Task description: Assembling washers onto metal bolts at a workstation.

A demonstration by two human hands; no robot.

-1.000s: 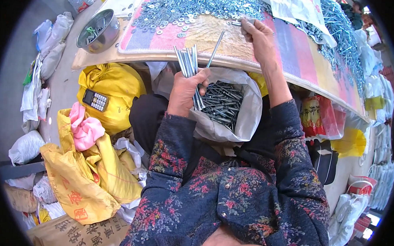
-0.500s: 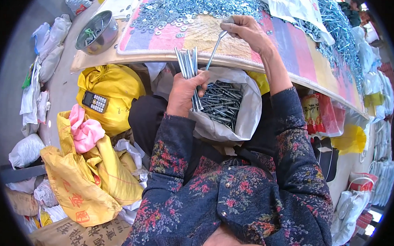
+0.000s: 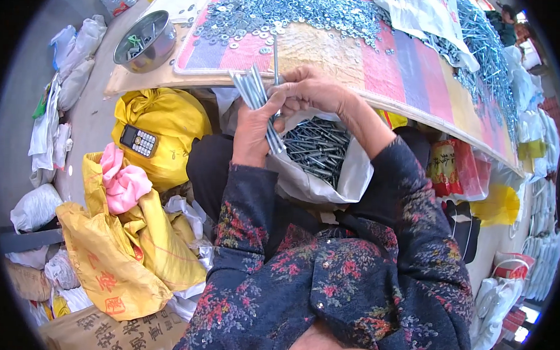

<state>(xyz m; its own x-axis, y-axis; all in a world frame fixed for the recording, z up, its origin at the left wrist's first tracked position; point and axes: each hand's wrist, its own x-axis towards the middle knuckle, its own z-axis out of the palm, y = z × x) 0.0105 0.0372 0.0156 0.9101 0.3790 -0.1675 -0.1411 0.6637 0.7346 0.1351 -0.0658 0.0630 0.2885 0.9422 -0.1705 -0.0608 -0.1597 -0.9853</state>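
My left hand (image 3: 252, 128) is closed round a bundle of long metal bolts (image 3: 251, 90), which fan out above the thumb and poke out below the fist. Beside it, my right hand (image 3: 314, 93) has its fingertips pinched at the lower part of a single bolt (image 3: 275, 60) standing nearly upright. The two hands touch or nearly touch there, and the bolt's lower end is hidden by fingers. Under them stands an open white sack (image 3: 356, 177) with many dark metal bolts (image 3: 318, 148) inside. Loose washers (image 3: 285, 15) lie spread across the table beyond.
A striped cloth (image 3: 413, 81) covers the table. A metal bowl (image 3: 144, 42) stands at its left end. More long bolts (image 3: 482, 40) are heaped at the right, partly under white plastic (image 3: 421, 16). On a yellow bag (image 3: 165, 115) lies a phone (image 3: 139, 140); a pink cloth (image 3: 126, 185) is nearby.
My right hand has come down and left from over the table to my left hand. The single bolt it holds has swung to nearly upright. My left hand keeps its bundle.
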